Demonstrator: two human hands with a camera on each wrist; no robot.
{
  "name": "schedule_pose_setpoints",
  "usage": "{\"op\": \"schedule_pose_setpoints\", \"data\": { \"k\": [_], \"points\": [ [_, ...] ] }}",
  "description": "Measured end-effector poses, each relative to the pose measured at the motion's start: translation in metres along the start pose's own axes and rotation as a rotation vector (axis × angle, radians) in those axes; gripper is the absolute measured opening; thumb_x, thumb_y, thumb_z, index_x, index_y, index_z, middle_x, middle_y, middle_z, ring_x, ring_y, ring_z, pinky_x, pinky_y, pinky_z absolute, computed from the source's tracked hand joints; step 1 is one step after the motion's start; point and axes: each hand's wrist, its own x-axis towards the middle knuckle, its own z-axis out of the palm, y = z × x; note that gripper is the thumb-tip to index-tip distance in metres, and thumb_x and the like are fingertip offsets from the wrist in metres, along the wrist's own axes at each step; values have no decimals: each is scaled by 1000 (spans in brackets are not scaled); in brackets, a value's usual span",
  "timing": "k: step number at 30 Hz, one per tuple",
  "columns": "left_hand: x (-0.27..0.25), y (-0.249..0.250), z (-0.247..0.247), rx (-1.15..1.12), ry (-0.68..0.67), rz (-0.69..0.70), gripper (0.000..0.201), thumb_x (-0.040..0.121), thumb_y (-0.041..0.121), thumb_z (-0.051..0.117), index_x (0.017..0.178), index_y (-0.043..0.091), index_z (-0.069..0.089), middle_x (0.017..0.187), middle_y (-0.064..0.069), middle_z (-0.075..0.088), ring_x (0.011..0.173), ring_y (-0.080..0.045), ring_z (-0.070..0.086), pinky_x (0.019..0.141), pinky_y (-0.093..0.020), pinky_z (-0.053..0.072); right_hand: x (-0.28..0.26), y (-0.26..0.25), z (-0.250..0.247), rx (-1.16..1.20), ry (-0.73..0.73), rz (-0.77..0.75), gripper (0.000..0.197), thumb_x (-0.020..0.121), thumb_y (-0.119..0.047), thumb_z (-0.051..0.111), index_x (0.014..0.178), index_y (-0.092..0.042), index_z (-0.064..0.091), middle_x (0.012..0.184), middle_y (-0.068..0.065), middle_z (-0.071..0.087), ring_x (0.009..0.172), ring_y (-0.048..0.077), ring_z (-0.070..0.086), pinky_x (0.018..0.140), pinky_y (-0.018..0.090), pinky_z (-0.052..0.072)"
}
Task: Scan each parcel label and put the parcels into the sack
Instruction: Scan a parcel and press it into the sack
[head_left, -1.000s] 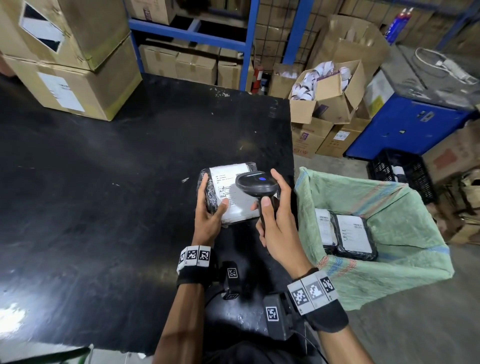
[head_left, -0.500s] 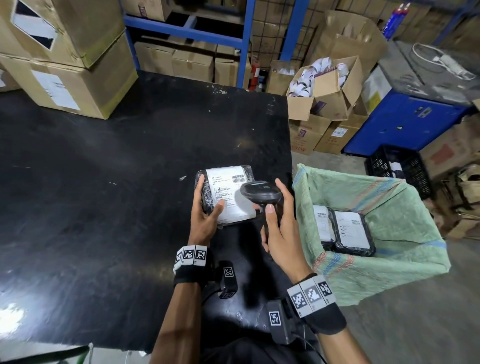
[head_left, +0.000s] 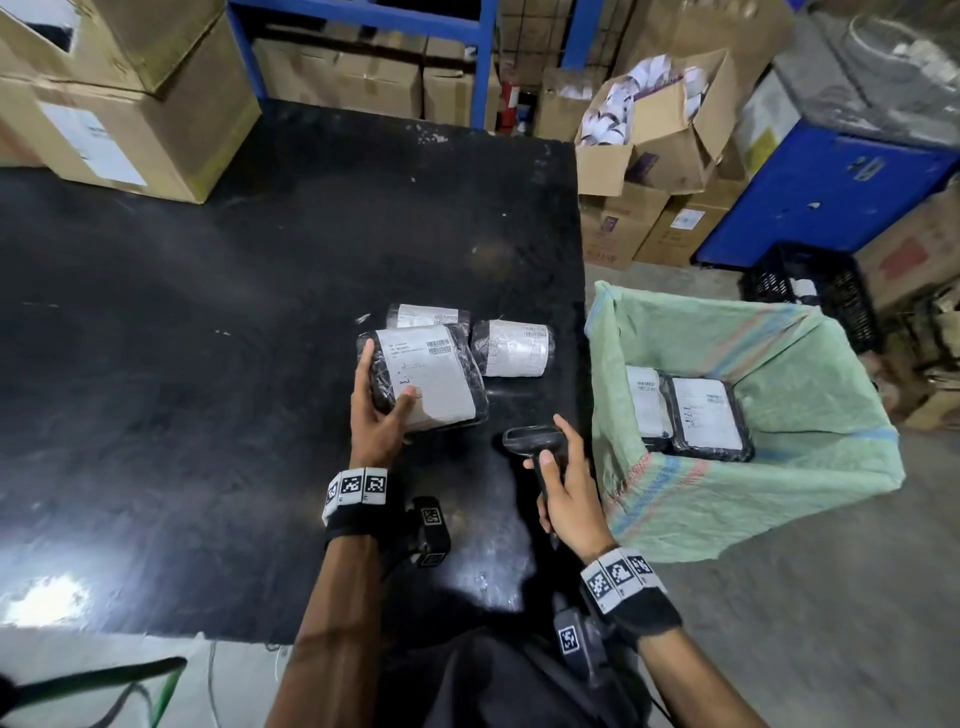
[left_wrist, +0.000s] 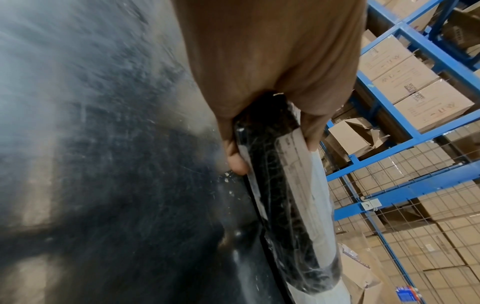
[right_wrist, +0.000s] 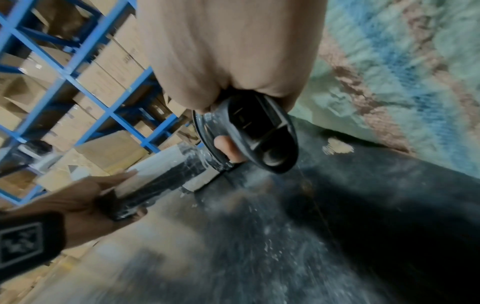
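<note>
My left hand (head_left: 376, 410) grips a black plastic-wrapped parcel (head_left: 431, 379) with a white label, held a little above the black table (head_left: 208, 338); the left wrist view shows this parcel (left_wrist: 283, 205) edge-on between thumb and fingers. My right hand (head_left: 563, 483) holds a black handheld scanner (head_left: 535, 441) by its handle, lowered to the right of and nearer than the parcel; the scanner (right_wrist: 259, 133) fills the right wrist view. Two more labelled parcels (head_left: 511, 347) (head_left: 426, 316) lie on the table behind the held one. The green woven sack (head_left: 779, 467) stands open at the right with two parcels (head_left: 701, 410) inside.
Large cardboard boxes (head_left: 119, 98) sit on the table's far left corner. Blue shelving (head_left: 483, 57) with cartons stands behind. An open box of paper rolls (head_left: 654, 109), a blue cabinet (head_left: 831, 192) and a black crate (head_left: 810, 291) are beyond the sack.
The scanner has come down off the parcel label and back towards me on the right. Two parcels on the table behind the held one are now uncovered. The view has tilted.
</note>
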Motion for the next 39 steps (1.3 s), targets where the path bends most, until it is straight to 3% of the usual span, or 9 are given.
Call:
{"op": "schedule_pose_setpoints", "data": {
  "k": [4,8,14,20,23,26,29,36,39],
  "points": [
    [-3,-7,-7,-3,20,-17,88,84,15,77,161,24,34,162,-3,45,146,-21,49,120,-51,42,7,11,11,-36,3,42,46,106,-28,40,150,-32,27,105,-3,66,47,17,54,46,8,43],
    [-10,-8,-10,-11,39,-18,87,84,18,78,160,27,35,162,-5,45,146,-24,49,119,-52,43,26,25,28,-63,-9,63,48,105,-37,38,150,-40,22,95,9,70,47,17,60,52,29,53],
    [-22,-14,-4,-49,66,-46,82,93,-4,71,159,28,36,157,2,51,140,-17,55,116,-44,46,33,24,38,-100,-35,116,54,105,-41,37,154,-25,23,144,10,54,110,44,62,80,38,48],
    [-35,-9,16,-62,56,-88,81,94,-9,67,161,22,33,142,21,62,129,-1,61,102,-24,54,41,44,25,-114,-59,53,90,84,-81,17,156,-27,21,158,7,36,140,33,41,114,40,30],
    [-42,-1,31,-64,24,-106,82,94,-7,68,161,25,34,144,22,60,132,-2,59,106,-27,53,40,33,4,-103,-28,27,57,99,-61,28,152,-43,23,149,0,46,133,21,48,113,45,34],
    [-47,8,49,-77,-29,-100,83,92,-4,70,161,26,34,152,14,55,138,-8,56,108,-32,52,40,7,-28,3,-5,-25,48,104,-45,37,151,-47,27,105,-18,57,90,-10,57,86,17,43],
    [-47,19,75,-69,-91,-69,83,92,-3,69,162,22,32,162,11,43,146,-8,47,115,-33,47,42,-18,-54,53,-39,-76,51,104,-44,39,153,-45,26,104,-26,55,88,-15,55,81,4,39],
    [-46,47,151,-86,-217,-84,80,94,-7,65,161,22,32,156,13,50,140,-5,53,110,-26,49,62,-31,-110,-33,-10,-151,56,106,-39,39,157,-38,17,161,-15,27,142,-2,28,119,31,24],
    [-44,50,185,-71,-256,-92,79,96,-2,67,161,27,33,162,7,45,148,-16,46,120,-49,42,71,-26,-144,-12,-7,-156,57,106,-37,39,158,-34,15,163,-21,20,149,-3,21,124,39,21]
  ]
}}
